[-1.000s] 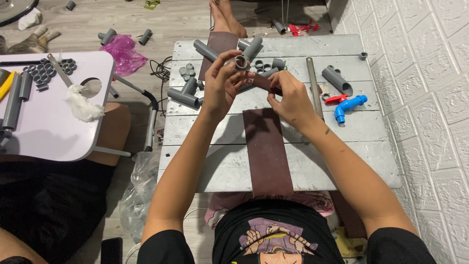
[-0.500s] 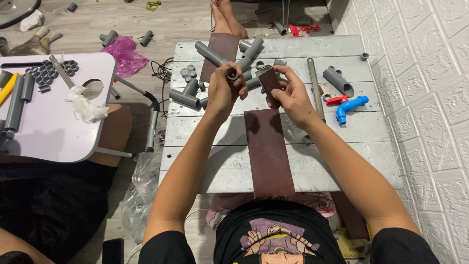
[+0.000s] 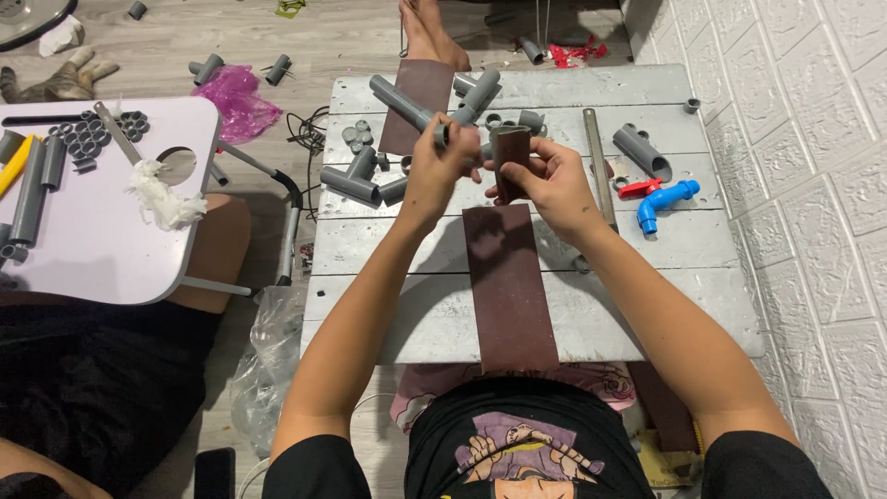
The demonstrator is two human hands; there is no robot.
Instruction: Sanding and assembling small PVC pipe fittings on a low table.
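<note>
My left hand (image 3: pixel 441 166) grips a small grey pipe fitting (image 3: pixel 442 135) above the white plank table (image 3: pixel 554 305). My right hand (image 3: pixel 545 180) pinches a folded piece of dark brown sandpaper (image 3: pixel 511 152) held upright, right beside the fitting. A long strip of the same brown sandpaper (image 3: pixel 508 282) lies flat on the table under my forearms.
Grey pipes and elbow joints (image 3: pixel 356 180) lie scattered on the table's far half, with a long grey pipe (image 3: pixel 407 103), a blue tap (image 3: pixel 665 201) and a red part (image 3: pixel 637 189). A lilac folding table (image 3: pixel 102 249) with pipe rings stands at left. Someone's bare feet (image 3: pixel 430 28) rest beyond.
My right hand has lifted off the table and brought the folded sandpaper up beside the fitting in my left hand. Both hands sit a little lower and closer together.
</note>
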